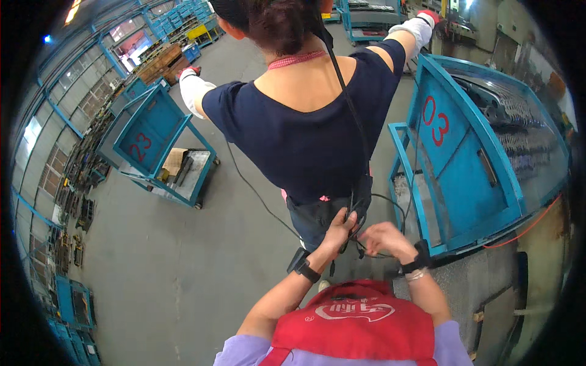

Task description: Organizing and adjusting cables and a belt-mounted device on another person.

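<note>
A bundle of thin black cables [356, 215] hangs at the lower back of a person who stands before me, facing away. My left hand [339, 232] is closed round the bundle, with the thumb on top. Just to the right, my right hand [388, 240] has its fingers loosely bent and apart beside the loose cable loops; whether a fingertip touches a cable I cannot make out. Loops curve out to the right, and loose ends dangle below my left hand. Dark bands sit on both my wrists.
The other person [299, 131] holds both arms out sideways. A blue wheeled cart [155, 143] stands left on the grey floor [134, 268]. At right is a larger blue rack [467, 165] with stacked metal parts [519, 128]. One cable [259, 194] trails down the person's left side.
</note>
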The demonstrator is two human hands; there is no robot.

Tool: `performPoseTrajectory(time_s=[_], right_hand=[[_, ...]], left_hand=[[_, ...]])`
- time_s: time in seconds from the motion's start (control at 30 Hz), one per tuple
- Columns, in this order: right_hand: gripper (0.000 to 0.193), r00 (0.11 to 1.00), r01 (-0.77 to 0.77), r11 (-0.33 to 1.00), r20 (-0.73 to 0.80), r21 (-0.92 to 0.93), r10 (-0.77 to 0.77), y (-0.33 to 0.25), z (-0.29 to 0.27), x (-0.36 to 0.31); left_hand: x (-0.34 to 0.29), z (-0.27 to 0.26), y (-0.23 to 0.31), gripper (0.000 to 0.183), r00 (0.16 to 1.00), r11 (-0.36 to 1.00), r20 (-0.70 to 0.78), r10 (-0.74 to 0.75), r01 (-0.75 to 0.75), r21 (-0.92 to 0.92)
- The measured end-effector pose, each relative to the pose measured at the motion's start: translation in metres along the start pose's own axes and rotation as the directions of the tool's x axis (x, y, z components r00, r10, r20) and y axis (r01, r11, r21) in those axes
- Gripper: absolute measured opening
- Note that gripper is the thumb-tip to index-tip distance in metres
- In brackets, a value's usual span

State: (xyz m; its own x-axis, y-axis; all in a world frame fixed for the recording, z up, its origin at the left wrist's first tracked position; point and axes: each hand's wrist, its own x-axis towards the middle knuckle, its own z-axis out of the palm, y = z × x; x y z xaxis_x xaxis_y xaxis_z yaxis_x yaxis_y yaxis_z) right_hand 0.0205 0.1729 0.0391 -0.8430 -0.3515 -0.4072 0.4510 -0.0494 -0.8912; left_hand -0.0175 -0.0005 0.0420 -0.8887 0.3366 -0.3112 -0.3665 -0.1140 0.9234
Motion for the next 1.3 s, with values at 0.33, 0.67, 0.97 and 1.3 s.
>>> performPoseTrajectory(time_s=[0.33, 0.67, 0.97, 1.3], right_hand=[[0.030, 0.984, 0.164, 0.979, -0.050, -0.122, -0.171, -0.052, 0.021, -0.002], [0.012, 0.963, 0.258, 0.966, -0.074, -0.019, -0.259, -0.026, 0.016, 0.033], [0.015, 0.930, 0.340, 0.938, -0.125, -0.066, -0.346, -0.025, 0.011, 0.043], [0.018, 0.898, 0.409, 0.906, -0.128, -0.107, -0.421, -0.031, 0.012, 0.034]], left_hand=[[0.005, -0.004, 0.001, 0.018, 0.999, 0.999, -0.031, 0.022, -0.021, 0.030], [-0.006, -0.015, 0.022, 0.027, 0.966, 1.000, 0.259, 0.013, -0.014, 0.003], [0.004, -0.023, 0.029, 0.021, 0.919, 0.959, 0.392, 0.040, -0.145, 0.242], [-0.003, -0.018, 0.019, 0.024, 0.938, 0.962, 0.343, 0.054, -0.141, 0.234]])
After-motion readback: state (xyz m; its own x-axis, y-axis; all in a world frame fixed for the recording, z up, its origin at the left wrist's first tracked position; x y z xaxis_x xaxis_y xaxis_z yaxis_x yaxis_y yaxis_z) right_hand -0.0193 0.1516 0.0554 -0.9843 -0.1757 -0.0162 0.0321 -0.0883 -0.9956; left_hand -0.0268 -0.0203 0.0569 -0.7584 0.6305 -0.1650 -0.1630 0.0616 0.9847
